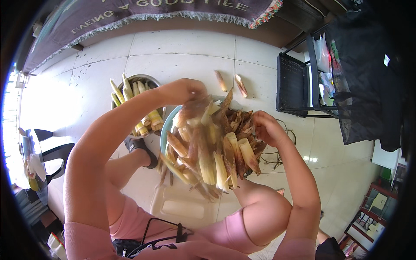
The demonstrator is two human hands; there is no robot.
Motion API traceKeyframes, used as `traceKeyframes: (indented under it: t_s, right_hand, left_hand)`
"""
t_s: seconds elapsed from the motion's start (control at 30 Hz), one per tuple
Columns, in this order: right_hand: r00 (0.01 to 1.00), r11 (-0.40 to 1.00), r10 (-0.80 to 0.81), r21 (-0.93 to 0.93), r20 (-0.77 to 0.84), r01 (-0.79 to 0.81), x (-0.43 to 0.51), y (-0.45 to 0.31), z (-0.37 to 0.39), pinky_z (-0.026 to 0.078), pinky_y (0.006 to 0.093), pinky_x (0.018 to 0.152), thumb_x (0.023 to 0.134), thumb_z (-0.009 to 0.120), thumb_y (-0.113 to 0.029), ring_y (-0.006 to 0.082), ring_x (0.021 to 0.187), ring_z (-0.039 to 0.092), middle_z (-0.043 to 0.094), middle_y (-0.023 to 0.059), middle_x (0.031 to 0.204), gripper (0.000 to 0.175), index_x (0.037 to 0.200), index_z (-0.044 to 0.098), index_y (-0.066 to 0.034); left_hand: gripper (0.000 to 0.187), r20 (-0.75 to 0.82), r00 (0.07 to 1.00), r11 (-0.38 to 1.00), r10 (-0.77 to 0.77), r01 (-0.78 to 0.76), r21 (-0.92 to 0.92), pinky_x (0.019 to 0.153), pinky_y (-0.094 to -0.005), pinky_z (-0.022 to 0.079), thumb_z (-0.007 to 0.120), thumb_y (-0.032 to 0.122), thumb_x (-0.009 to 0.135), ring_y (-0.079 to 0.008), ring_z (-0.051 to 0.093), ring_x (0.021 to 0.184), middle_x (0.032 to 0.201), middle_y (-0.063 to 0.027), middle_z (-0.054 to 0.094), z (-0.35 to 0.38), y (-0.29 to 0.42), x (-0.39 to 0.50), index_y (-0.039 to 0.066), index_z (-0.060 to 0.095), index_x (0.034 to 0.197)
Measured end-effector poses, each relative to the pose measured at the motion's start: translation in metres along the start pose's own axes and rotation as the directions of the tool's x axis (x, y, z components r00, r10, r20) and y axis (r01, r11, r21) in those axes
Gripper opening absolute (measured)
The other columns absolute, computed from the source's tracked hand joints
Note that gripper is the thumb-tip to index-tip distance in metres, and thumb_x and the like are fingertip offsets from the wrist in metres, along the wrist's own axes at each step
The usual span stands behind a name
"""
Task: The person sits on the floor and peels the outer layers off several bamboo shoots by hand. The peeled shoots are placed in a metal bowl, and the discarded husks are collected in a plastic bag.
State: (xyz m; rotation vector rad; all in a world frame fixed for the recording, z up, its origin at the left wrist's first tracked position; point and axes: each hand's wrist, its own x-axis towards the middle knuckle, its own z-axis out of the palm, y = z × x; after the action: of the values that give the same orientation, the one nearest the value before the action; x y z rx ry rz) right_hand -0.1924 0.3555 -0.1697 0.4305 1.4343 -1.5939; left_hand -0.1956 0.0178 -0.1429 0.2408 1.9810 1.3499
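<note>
A pale blue-green basin point(164, 131) stands on the floor before me, heaped with brown and cream bamboo shoot husks point(204, 156). My left hand point(194, 91) is over the basin's far edge, fingers curled, with blurred husks just below it; whether it grips one is unclear. At the right side of the heap, my right hand point(268, 128) touches the dark husk tips point(242, 123), its fingertips partly hidden. Left of the basin, a steel bowl point(152, 79) holds several peeled bamboo shoots point(156, 120), pale yellow and green, partly behind my left forearm.
Two husk pieces point(241, 86) lie on the tiled floor beyond the basin. A black rack point(292, 84) with bags stands at right. Thin cord point(289, 130) lies coiled near my right hand. A cream plastic stool point(183, 208) is between my legs. A fringed cloth point(162, 13) covers furniture ahead.
</note>
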Motion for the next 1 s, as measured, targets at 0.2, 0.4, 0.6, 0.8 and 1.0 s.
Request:
traceKeyframes:
  t_s: [0.2, 0.4, 0.6, 0.8, 1.0]
  right_hand:
    - [0.990, 0.980, -0.114, 0.172, 0.085, 0.098, 0.041, -0.002, -0.011, 0.046, 0.0295, 0.057, 0.085, 0.060, -0.004, 0.0134, 0.066, 0.056, 0.063, 0.0040, 0.086, 0.003, 0.088, 0.059, -0.0047]
    - [0.914, 0.891, -0.402, -0.254, -0.060, 0.375, 0.023, -0.028, -0.023, 0.055, 0.0278, 0.067, 0.086, 0.062, -0.002, 0.0121, 0.072, 0.059, 0.061, 0.0044, 0.085, 0.005, 0.087, 0.057, -0.0031]
    - [0.981, 0.897, -0.194, -0.408, -0.013, 0.172, 0.019, -0.042, -0.002, 0.056, 0.0275, 0.065, 0.088, 0.062, -0.005, 0.0124, 0.077, 0.061, 0.063, 0.0048, 0.092, 0.010, 0.097, 0.061, -0.0006]
    - [0.781, 0.446, -0.624, -0.830, -0.021, 0.334, 0.013, -0.035, 0.008, 0.047, 0.0285, 0.058, 0.087, 0.060, -0.007, 0.0154, 0.063, 0.058, 0.063, 0.0068, 0.071, 0.008, 0.084, 0.061, 0.0013]
    - [0.520, 0.239, -0.851, -0.829, 0.072, 0.505, -0.020, -0.017, 0.000, 0.044, 0.0364, 0.064, 0.090, 0.053, -0.007, 0.0284, 0.069, 0.056, 0.058, 0.0149, 0.077, 0.008, 0.085, 0.052, -0.0004]
  left_hand:
    - [0.022, 0.090, 0.995, 0.923, -0.036, 0.067, -0.380, 0.090, -0.0262, 0.042, 0.042, -0.011, 0.088, -0.0151, 0.053, 0.111, 0.093, -0.0042, 0.059, -0.003, 0.006, 0.024, 0.002, 0.058, 0.095]
    - [0.033, 0.184, 0.979, 0.910, 0.085, -0.001, -0.416, 0.091, -0.0286, 0.041, 0.035, -0.020, 0.080, -0.0207, 0.048, 0.125, 0.093, -0.0067, 0.060, -0.010, 0.000, 0.027, 0.001, 0.060, 0.089]
    - [0.034, 0.196, 0.975, 0.912, 0.103, -0.013, -0.410, 0.089, -0.0294, 0.044, 0.038, -0.021, 0.079, -0.0206, 0.051, 0.121, 0.087, -0.0054, 0.061, -0.007, 0.003, 0.028, 0.002, 0.062, 0.088]
    - [0.028, 0.051, 0.998, 0.873, 0.046, -0.016, -0.487, 0.082, -0.0257, 0.047, 0.043, -0.017, 0.084, -0.0157, 0.057, 0.104, 0.088, -0.0047, 0.062, -0.008, 0.007, 0.024, 0.002, 0.062, 0.088]
    - [0.016, -0.273, 0.945, 0.981, 0.182, -0.155, 0.117, 0.069, -0.0266, 0.048, 0.052, -0.008, 0.080, -0.0103, 0.057, 0.078, 0.086, -0.0054, 0.062, -0.001, 0.019, 0.022, 0.003, 0.059, 0.090]
